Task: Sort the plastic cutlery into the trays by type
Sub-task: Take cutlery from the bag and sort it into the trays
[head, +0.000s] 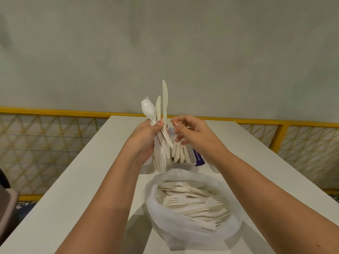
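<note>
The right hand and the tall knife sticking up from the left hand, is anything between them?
No. In the head view, only a bare gap separates the right hand from the tall knife held in the left hand.

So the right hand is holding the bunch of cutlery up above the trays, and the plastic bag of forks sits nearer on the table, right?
Not quite: the head view shows the left hand holding the bunch of cutlery. The right hand is empty beside it.
</note>
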